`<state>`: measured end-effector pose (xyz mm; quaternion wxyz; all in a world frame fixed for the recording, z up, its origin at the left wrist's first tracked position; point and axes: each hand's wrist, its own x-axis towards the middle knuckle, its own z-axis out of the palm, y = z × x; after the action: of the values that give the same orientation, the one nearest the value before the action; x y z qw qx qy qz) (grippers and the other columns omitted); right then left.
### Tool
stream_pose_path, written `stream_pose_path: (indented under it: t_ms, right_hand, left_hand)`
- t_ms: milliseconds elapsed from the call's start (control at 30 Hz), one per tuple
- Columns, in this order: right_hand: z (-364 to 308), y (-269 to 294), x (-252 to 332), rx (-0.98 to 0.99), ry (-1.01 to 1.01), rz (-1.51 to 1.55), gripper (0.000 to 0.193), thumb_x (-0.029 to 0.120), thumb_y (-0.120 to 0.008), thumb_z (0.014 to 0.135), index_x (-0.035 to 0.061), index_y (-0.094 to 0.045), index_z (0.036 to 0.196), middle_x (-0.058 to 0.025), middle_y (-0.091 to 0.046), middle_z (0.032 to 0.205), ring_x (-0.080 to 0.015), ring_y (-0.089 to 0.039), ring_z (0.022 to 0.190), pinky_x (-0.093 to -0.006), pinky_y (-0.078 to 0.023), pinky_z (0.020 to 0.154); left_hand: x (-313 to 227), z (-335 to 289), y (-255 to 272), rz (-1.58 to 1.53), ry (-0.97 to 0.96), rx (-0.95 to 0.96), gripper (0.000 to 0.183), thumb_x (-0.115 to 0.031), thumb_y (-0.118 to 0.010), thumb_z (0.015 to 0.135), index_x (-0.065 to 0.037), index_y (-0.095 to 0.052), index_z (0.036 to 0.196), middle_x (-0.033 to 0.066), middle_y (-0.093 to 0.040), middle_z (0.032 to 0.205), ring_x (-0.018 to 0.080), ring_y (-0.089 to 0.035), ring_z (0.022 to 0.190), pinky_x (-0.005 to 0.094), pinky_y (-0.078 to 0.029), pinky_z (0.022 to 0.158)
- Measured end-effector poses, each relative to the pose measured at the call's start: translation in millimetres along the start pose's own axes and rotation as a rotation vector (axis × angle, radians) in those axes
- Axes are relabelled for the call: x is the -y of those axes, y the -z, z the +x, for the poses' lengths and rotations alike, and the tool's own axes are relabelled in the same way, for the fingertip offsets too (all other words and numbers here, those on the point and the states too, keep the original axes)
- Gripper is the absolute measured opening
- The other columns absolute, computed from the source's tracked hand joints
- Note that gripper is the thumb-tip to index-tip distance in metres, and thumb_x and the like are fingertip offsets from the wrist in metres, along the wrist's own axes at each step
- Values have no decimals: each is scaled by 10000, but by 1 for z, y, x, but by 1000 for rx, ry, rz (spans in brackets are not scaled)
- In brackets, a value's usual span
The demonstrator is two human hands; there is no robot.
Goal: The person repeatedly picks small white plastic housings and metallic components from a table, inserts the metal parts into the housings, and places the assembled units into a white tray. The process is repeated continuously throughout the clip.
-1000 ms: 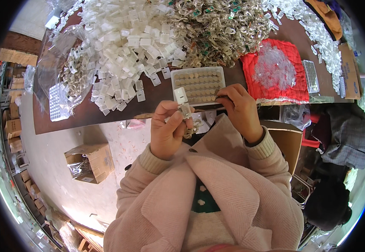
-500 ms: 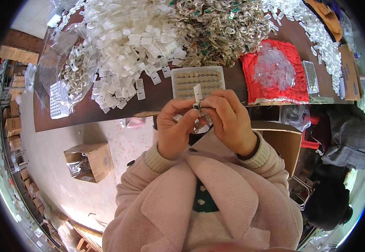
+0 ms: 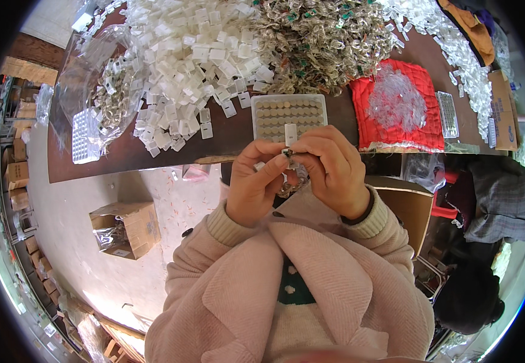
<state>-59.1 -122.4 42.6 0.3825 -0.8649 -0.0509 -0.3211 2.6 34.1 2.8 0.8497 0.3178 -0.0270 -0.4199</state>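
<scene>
Just in front of my chest, near the table's front edge, a small white plastic case [image 3: 291,134] stands up between my two hands. My left hand [image 3: 249,184] is closed, its thumb and forefinger pinching the lower end of the case, where a dark part shows. Below, a coil of thin clear wire [image 3: 294,183] hangs by the left fingers. My right hand [image 3: 340,175] pinches the case's lower end from the other side. Fingers hide part of the join. Right beyond the case sits a clear tray [image 3: 254,109] holding rows of round, button-like discs.
A heap of white plastic cases [image 3: 196,66] covers the table's left part. Beside it rises a pile of wire coils [image 3: 323,45] with green bits. Clear plastic strips [image 3: 398,100] lie on a red cloth [image 3: 364,130] at right. An open cardboard box [image 3: 141,227] stands on the floor.
The white case has turned so its broad face shows more, and it sits slightly farther right. Both hands keep their pinch. The whole view has shifted a little.
</scene>
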Motion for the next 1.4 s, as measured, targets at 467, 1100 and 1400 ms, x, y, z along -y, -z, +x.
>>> stream_pose_path:
  t_ms: [467,1100,1400]
  right_hand:
    - [-20,14,-32,-73,-210,-136,267,-64,-742,772,60,-736,1009,-92,-681,883,-262,-643,788,-344,-521,678]
    - [-3,-2,-1,-53,-154,-59,161,-67,-710,800,24,-688,932,-116,-683,865,-302,-661,789,-358,-525,689]
    - [13,-11,6,11,-115,-60,133,-36,-697,807,24,-673,924,-130,-671,858,-321,-644,757,-380,-511,669]
  left_hand:
    - [-9,2,18,-127,-20,-69,134,-69,-615,965,-62,-608,1099,127,-709,1013,103,-616,715,206,-510,654]
    - [5,5,6,36,-72,-101,131,-91,-608,984,-43,-585,1104,86,-685,921,100,-623,679,169,-411,508]
    - [1,8,5,301,-132,-150,153,-92,-650,967,-13,-619,1095,43,-660,888,60,-575,631,180,-439,558]
